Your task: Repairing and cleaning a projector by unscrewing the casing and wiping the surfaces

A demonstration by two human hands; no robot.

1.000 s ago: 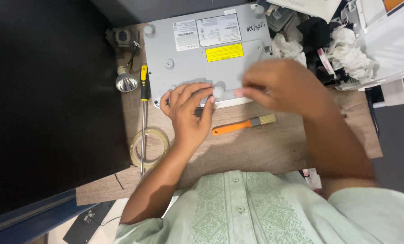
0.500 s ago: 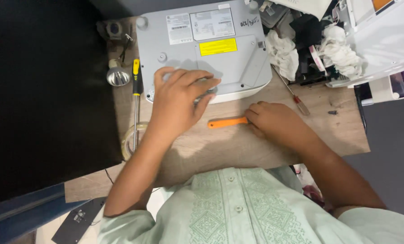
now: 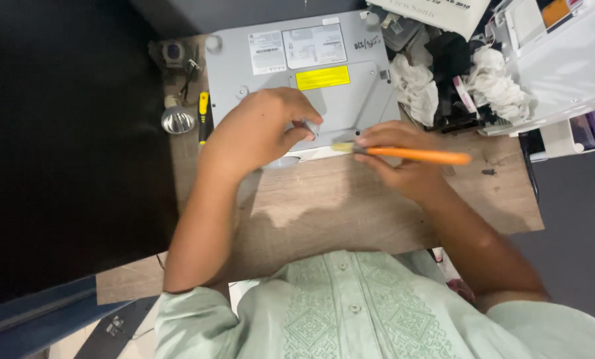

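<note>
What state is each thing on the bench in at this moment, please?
Left hand: resting on the grey device, fingers curled.
Right hand: gripping the orange brush.
Brush: held level, bristles at the device's front edge.
Grey device: lying flat, labelled panel upward, casing closed.
Screwdriver: lying untouched left of the device.
Rags: crumpled in a heap at the right.

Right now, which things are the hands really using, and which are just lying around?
In use:
- brush, held in the right hand
- grey device, with the left hand resting on it

Lying about:
- screwdriver with a yellow handle, left of the device
- shiny round part
- white rags
- tray
</note>
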